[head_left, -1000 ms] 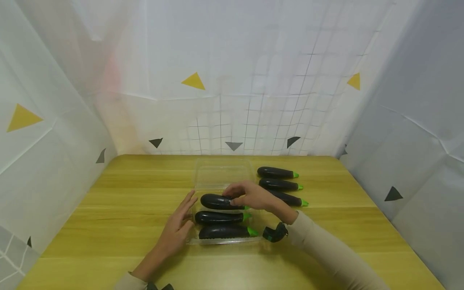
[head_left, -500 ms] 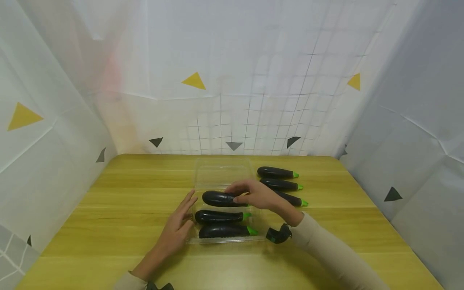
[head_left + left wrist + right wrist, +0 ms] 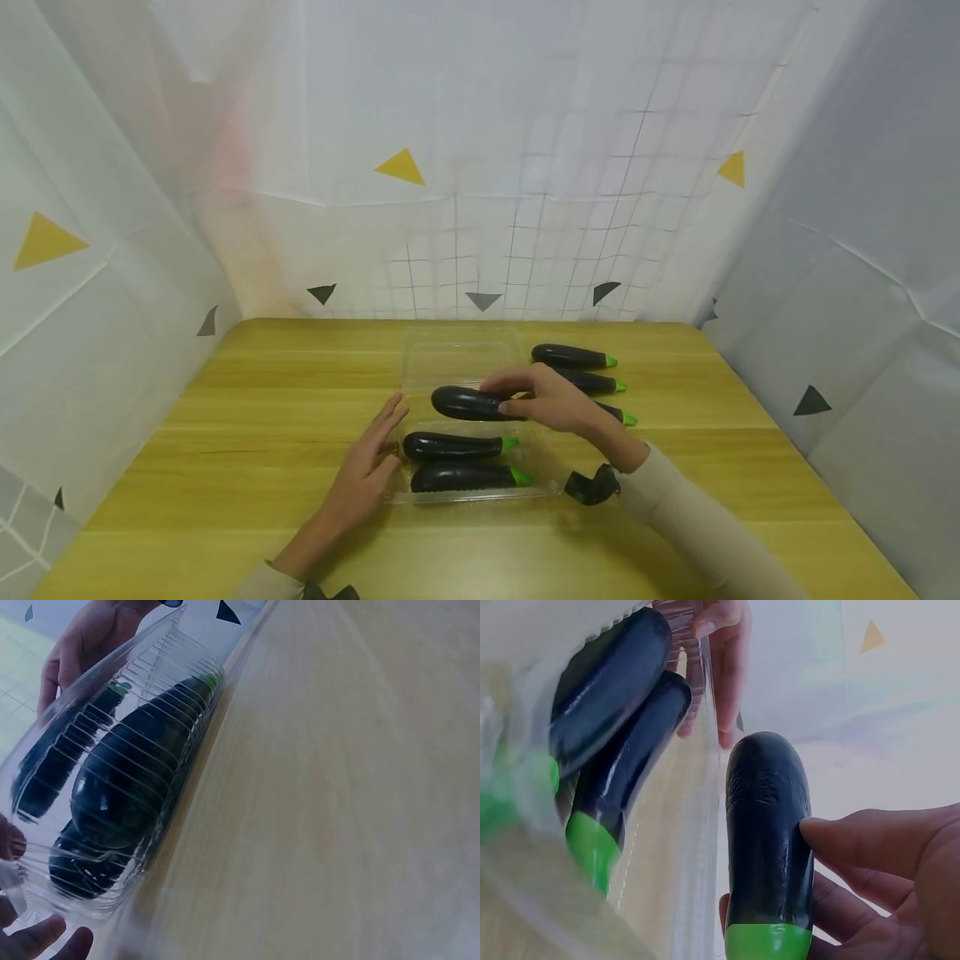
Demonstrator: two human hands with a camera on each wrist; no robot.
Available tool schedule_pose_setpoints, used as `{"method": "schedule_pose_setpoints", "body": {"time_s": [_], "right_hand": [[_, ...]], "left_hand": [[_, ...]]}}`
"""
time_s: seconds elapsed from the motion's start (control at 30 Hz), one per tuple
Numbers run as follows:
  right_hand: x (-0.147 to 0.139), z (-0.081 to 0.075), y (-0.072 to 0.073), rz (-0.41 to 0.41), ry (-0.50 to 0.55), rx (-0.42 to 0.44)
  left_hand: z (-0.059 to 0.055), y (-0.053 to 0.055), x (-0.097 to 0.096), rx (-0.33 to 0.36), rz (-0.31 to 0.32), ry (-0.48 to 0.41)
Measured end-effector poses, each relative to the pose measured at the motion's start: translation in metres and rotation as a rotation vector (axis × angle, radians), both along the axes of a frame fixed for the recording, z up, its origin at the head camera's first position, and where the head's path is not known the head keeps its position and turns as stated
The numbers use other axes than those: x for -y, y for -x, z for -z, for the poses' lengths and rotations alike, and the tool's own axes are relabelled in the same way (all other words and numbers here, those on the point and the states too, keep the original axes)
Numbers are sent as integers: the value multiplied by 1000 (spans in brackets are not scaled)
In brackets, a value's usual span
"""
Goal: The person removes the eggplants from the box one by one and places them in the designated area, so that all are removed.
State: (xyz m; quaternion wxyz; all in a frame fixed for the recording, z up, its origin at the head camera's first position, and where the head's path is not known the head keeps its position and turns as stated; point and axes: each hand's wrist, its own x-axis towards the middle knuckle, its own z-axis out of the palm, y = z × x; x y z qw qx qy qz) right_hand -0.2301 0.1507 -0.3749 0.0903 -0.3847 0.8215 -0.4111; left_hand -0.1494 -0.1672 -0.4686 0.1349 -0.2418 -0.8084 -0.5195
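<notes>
An eggplant (image 3: 769,832) with a green stem end is pinched between the thumb and fingers of my right hand (image 3: 551,402). It is raised over the back part of a clear plastic clamshell box (image 3: 480,498), whose lid (image 3: 461,358) lies open toward the back. Two more eggplants, the middle one (image 3: 452,447) and the front one (image 3: 465,477), lie side by side in the box with their stems to the right. My left hand (image 3: 363,477) rests against the box's left side, its fingers fairly straight. In the left wrist view, its fingertips touch the clear wall.
On the wooden table (image 3: 300,400), right of the lid, lie several eggplants in a row, the farthest one (image 3: 573,357) fully visible. My right hand partly covers the nearer ones. White sheets (image 3: 480,167) with coloured triangles enclose the table's back and sides.
My right hand has lifted the back eggplant out of its place in the box and moved it up and to the right. My left hand has stayed put.
</notes>
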Motion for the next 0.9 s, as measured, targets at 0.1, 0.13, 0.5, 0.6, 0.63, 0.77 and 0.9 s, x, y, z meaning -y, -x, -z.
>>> {"method": "schedule_pose_setpoints", "body": {"time_s": [0.1,0.13,0.5,0.6,0.63,0.77,0.9], "right_hand": [[-5,-2,-2,5,10,-6],[-7,-2,-2,11,10,-6],[-23,-7,-6,75,37,19],[-28,-9,-6,80,47,23],[-29,-9,-6,81,52,24],[-36,-9,-6,82,88,43],[-42,-8,-7,93,116,69]], "left_hand": [[-1,0,0,9,-2,1],[-1,0,0,11,-3,2],[-1,0,1,3,-8,22],[-1,0,1,-1,-6,24],[-1,0,1,-4,-6,25],[-1,0,1,-9,-15,37],[0,0,1,-20,-33,51]]}}
